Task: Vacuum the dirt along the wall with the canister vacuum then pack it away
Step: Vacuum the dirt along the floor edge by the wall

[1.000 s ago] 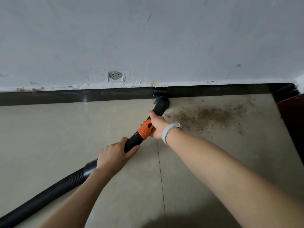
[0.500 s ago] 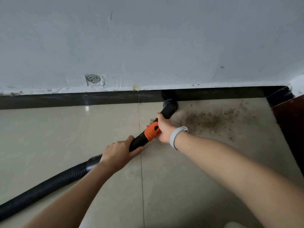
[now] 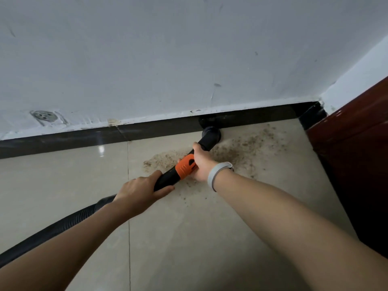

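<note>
Left hand (image 3: 139, 191) fingers curled round black rigid vacuum tube (image 3: 168, 179), just ahead of black ribbed hose (image 3: 63, 224). Right hand (image 3: 201, 162) grips same tube beside orange collar (image 3: 184, 168). Round black nozzle (image 3: 211, 135) on beige floor tile (image 3: 63, 185), touching black baseboard (image 3: 157, 129). Brown dirt patch (image 3: 241, 150) around nozzle, near dark red door (image 3: 357, 143)

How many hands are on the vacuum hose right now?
2. The left hand grips the black tube behind the orange collar; the right hand grips just ahead of it, near the nozzle.
</note>
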